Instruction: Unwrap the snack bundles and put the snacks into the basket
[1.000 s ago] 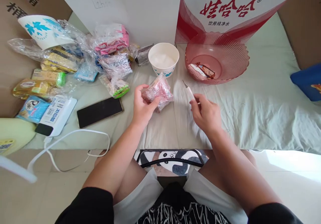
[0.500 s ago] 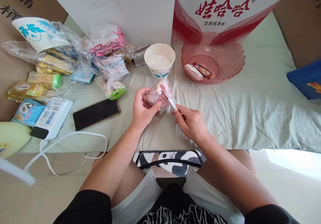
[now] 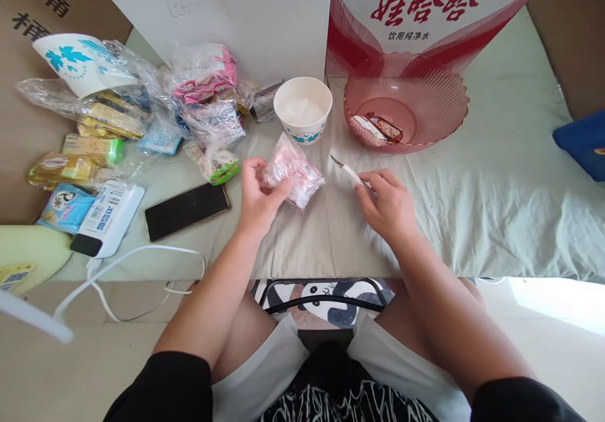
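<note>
My left hand is closed on a crinkled clear plastic packet with pinkish contents, thumb across its front. To its right, apart from the packet, my right hand grips a small white-handled knife. The knife's short dark blade points up and left, over the cloth. Just behind the packet stands a white paper bowl with a blue leaf pattern. A pink ribbed bowl sits behind my right hand, with a couple of small wrappers at its bottom.
A black phone lies left of my left hand, near a white power strip with a white cable. Several wrapped snacks pile up at the back left beside a tipped paper bowl. Tall boxes line the back.
My right hand has drawn the knife away from the packet, to the right. The packet has turned in my left hand and shifted slightly left. The view has shifted a little.
</note>
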Demonstrator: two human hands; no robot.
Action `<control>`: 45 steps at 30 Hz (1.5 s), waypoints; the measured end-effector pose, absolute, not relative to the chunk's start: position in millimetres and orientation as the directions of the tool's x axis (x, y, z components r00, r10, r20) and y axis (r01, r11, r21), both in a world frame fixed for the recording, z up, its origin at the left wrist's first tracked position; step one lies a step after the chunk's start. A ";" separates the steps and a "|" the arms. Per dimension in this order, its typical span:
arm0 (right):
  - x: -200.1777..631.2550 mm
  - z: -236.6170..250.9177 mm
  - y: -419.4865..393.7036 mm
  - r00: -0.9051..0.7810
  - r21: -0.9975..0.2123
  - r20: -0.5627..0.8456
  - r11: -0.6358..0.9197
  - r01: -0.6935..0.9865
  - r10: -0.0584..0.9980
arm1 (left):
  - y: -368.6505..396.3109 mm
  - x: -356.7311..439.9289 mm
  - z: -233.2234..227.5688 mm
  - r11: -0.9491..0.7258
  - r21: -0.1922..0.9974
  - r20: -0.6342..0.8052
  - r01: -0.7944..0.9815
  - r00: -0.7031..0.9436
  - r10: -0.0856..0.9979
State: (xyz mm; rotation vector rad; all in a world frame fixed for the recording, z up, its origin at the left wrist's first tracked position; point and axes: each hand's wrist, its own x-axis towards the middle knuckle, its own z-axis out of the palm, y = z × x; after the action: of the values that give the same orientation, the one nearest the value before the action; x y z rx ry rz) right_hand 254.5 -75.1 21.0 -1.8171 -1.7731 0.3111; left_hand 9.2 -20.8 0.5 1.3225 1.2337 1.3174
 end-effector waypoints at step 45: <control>267.2 68.1 -118.9 -0.575 -0.685 0.065 0.456 0.569 0.815 | -12.7 -9.6 2.2 -0.091 0.965 0.124 0.247 -0.125 0.984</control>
State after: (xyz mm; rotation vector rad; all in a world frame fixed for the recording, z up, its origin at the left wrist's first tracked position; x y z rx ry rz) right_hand 267.2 -118.9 68.1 -1.1670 -2.3250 0.8785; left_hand -9.6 -12.7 2.2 1.4030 1.4421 1.2711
